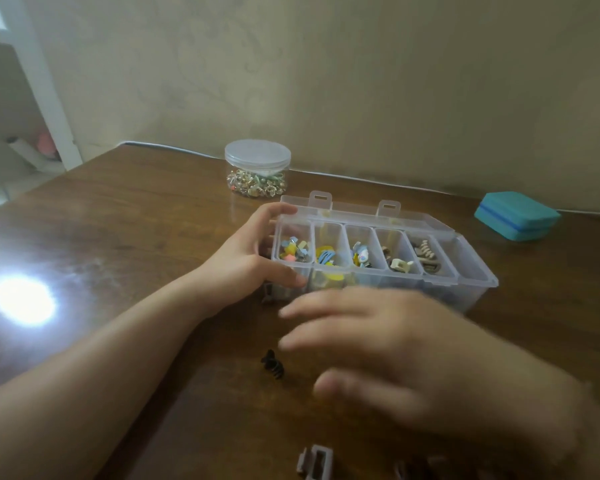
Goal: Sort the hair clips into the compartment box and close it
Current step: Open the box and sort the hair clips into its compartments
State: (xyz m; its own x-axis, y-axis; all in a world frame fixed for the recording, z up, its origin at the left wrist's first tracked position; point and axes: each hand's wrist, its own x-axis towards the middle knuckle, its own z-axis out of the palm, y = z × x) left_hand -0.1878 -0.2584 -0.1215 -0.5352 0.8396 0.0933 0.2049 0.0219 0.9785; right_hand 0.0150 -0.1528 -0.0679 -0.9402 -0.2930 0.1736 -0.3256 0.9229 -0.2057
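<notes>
A clear plastic compartment box (478, 275) stands open on the brown table, its lid (361, 211) folded back. Five of its compartments hold small coloured and beige hair clips; the rightmost is bare. My left hand (253, 258) holds the box's left end, fingers over the far corner and thumb at the near corner. My right hand (395, 351) hovers blurred in front of the box, fingers spread and pointing left, holding nothing. A small black claw clip (273, 364) lies on the table just left of its fingertips. A grey clip (316, 462) lies at the bottom edge.
A clear round jar (257, 168) of small gold and pastel trinkets stands behind the box near the wall. A teal case (515, 216) lies at the far right. A bright light glare (23, 299) marks the table's left side. Another grey clip (406, 471) shows under my right wrist.
</notes>
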